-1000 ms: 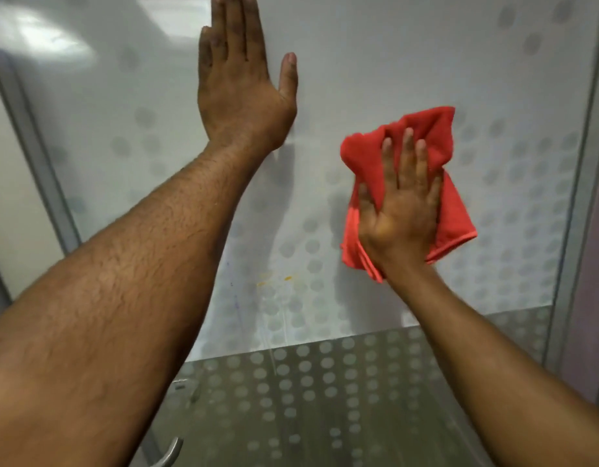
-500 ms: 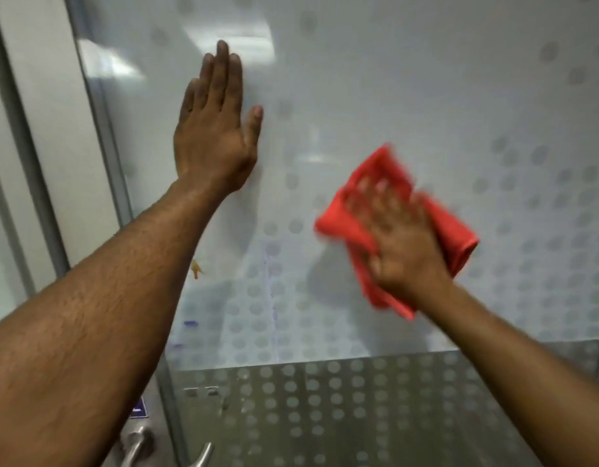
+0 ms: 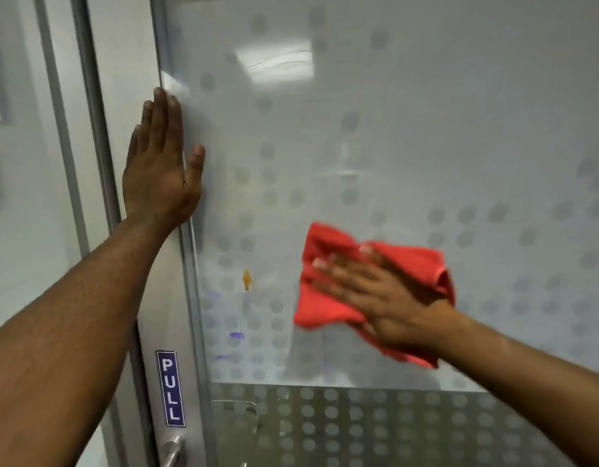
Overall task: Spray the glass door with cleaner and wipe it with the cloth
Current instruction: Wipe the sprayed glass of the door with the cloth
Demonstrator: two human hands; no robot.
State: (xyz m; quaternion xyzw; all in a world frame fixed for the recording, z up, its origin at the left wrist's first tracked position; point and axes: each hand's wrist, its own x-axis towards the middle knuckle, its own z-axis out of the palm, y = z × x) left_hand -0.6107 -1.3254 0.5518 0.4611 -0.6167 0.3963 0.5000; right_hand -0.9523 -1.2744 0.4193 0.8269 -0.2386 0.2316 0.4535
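Note:
A frosted glass door (image 3: 392, 129) with a pattern of grey dots fills the view. My right hand (image 3: 382, 298) lies flat with straight fingers on a red cloth (image 3: 325, 308), pressing it against the glass at lower centre-right. My left hand (image 3: 160, 170) is flat against the door's left frame, fingers straight and pointing up. An orange mark (image 3: 246, 279) and purple smears (image 3: 237, 335) sit on the glass left of the cloth. No spray bottle is in view.
A blue PULL sign (image 3: 170, 388) is fixed on the door's metal frame (image 3: 176, 298), with a metal handle (image 3: 171, 449) below it. A wall panel and another frame (image 3: 92, 129) stand to the left.
My right hand has slid the red cloth down and to the left across the glass. The view has shifted right relative to the door, so the left hand now sits at the frame edge.

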